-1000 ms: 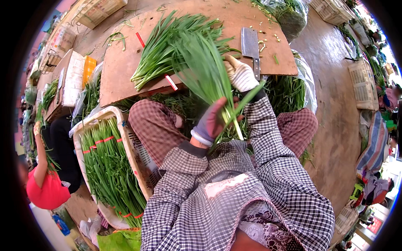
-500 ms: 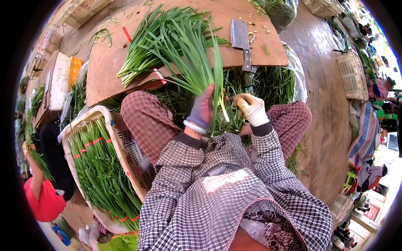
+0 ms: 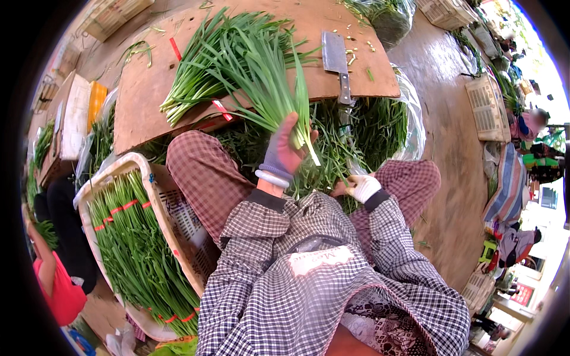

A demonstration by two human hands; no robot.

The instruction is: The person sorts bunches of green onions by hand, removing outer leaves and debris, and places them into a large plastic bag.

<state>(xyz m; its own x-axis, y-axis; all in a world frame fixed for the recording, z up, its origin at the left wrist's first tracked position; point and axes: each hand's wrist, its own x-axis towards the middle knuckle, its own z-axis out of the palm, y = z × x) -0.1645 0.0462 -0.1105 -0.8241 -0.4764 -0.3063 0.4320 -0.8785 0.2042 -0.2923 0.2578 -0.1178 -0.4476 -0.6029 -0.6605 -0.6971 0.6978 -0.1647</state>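
Note:
My left hand (image 3: pixel 284 148), in a purple-grey glove, is closed round a bunch of garlic chives (image 3: pixel 274 89), white stem ends pointing down and leaves fanning up over the board. Lower, by my right knee, my right hand (image 3: pixel 363 188) in a pale glove has its fingers drawn together at the loose greens (image 3: pixel 320 169) heaped between my legs. What those fingers hold, if anything, I cannot make out. A larger pile of chives (image 3: pixel 199 74) lies on the brown board (image 3: pixel 142 113), partly behind the held bunch. Right of it rests a cleaver (image 3: pixel 335 53), its handle toward me.
At my left stands a pale plastic crate (image 3: pixel 155 196) filled with chive bundles (image 3: pixel 139 249) tied in red. A red strip (image 3: pixel 222 110) lies at the board's near edge. Clear plastic (image 3: pixel 415 113) surrounds the greens under the board. Someone in a red top (image 3: pixel 62 291) is at far left.
My right hand has dropped from beside the bunch to the loose greens by my right knee. The left hand keeps its hold, its bunch tilted slightly. The view has shifted a little.

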